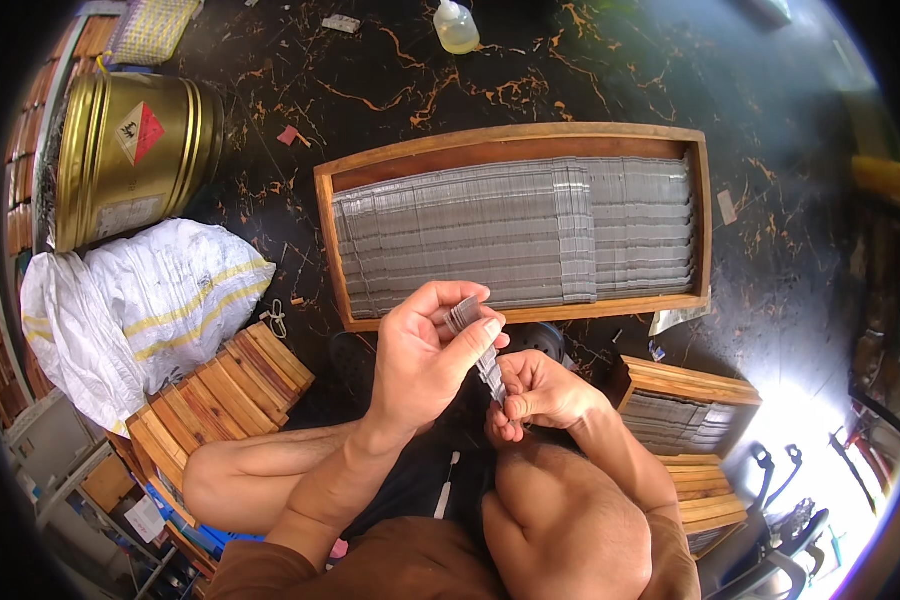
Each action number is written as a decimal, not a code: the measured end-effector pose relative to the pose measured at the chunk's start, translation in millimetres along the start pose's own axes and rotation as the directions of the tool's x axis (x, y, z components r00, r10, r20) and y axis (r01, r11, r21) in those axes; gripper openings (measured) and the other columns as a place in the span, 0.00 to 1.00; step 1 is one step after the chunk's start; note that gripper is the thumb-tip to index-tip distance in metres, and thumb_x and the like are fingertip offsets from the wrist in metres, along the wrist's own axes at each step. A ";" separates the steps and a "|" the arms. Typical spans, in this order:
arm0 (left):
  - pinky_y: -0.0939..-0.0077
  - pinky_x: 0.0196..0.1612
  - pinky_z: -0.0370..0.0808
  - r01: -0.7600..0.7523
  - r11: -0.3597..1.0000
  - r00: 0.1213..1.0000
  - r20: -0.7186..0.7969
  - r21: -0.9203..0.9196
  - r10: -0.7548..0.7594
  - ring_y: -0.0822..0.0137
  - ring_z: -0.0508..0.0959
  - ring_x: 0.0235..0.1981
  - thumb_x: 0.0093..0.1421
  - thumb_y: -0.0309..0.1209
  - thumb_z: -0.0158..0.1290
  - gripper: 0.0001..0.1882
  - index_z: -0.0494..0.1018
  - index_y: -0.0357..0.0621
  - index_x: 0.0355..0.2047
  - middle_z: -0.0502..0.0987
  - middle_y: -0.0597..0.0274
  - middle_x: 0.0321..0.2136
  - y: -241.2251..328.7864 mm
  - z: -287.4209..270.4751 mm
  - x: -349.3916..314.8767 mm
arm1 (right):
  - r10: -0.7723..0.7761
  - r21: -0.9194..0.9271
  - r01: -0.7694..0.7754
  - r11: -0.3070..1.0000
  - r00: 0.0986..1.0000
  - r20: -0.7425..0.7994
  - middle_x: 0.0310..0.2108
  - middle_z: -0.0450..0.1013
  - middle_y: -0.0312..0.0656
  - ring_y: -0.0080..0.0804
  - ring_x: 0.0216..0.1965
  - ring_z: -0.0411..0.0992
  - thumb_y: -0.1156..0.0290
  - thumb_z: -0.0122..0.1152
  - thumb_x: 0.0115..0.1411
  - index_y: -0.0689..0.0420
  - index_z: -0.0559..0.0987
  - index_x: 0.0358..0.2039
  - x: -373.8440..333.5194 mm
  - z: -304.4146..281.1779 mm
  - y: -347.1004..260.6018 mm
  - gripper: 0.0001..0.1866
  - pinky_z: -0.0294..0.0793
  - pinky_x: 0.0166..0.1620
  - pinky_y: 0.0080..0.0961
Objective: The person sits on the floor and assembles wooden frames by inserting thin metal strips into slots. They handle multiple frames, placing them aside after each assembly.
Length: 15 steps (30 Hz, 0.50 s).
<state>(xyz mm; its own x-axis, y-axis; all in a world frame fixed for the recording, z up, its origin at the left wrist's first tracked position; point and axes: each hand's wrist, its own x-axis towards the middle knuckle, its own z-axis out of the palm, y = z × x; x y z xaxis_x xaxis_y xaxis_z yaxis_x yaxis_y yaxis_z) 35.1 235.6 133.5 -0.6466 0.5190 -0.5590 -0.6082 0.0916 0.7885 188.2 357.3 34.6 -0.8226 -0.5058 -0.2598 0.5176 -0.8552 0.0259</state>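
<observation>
My left hand (pixel 425 345) pinches the upper end of a small stack of thin grey metal strips (pixel 488 370), its thumb across the front. At the lower end of the stack, the fingers of my right hand (pixel 545 392) are closed around it. The stack is held tilted above my lap, its strips slightly fanned, and part of it is hidden by my fingers. Just beyond my hands lies a long wooden tray (pixel 707 220), packed with rows of similar grey strips (pixel 440 235) standing on edge.
A gold metal drum (pixel 135 195) and a white sack (pixel 160 300) stand at the left, beside wooden slats (pixel 232 385). At the right is a smaller wooden box (pixel 690 378) with grey strips. A clear squeeze bottle (pixel 457 30) stands far back on the dark floor.
</observation>
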 end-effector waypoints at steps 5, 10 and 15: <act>0.70 0.44 0.84 0.005 1.000 1.000 -0.004 0.010 -0.005 0.63 0.85 0.38 0.63 0.19 0.61 0.17 0.73 0.31 0.51 0.82 0.53 0.38 -0.5 0.0 0.1 | 0.009 0.021 -0.010 1.000 1.000 0.028 0.33 0.82 0.48 0.35 0.30 0.83 0.75 0.72 0.60 0.53 0.70 0.30 2.5 -3.9 0.1 0.15 0.83 0.32 0.27; 0.70 0.44 0.84 0.012 1.000 1.000 0.004 0.007 -0.012 0.63 0.85 0.37 0.63 0.19 0.61 0.17 0.73 0.32 0.51 0.82 0.53 0.38 0.5 -0.3 0.3 | 0.024 0.015 -0.024 1.000 0.999 0.039 0.33 0.82 0.47 0.35 0.30 0.83 0.75 0.72 0.60 0.53 0.69 0.30 2.9 -6.2 -0.3 0.16 0.83 0.32 0.28; 0.71 0.44 0.84 0.020 1.000 1.000 0.020 0.008 -0.020 0.64 0.85 0.37 0.63 0.20 0.62 0.16 0.74 0.31 0.50 0.82 0.54 0.37 0.8 -1.9 1.5 | 0.024 0.022 -0.025 0.999 0.998 0.054 0.33 0.82 0.47 0.36 0.30 0.83 0.75 0.73 0.60 0.53 0.69 0.30 3.9 -6.2 -0.6 0.16 0.83 0.32 0.29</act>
<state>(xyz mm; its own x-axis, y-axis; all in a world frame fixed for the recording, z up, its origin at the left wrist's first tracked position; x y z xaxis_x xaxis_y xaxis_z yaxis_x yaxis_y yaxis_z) 32.8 234.8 132.8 -0.6246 0.5343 -0.5695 -0.6175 0.1086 0.7790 186.1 356.6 27.6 -0.8216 -0.5315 -0.2061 0.5330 -0.8445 0.0533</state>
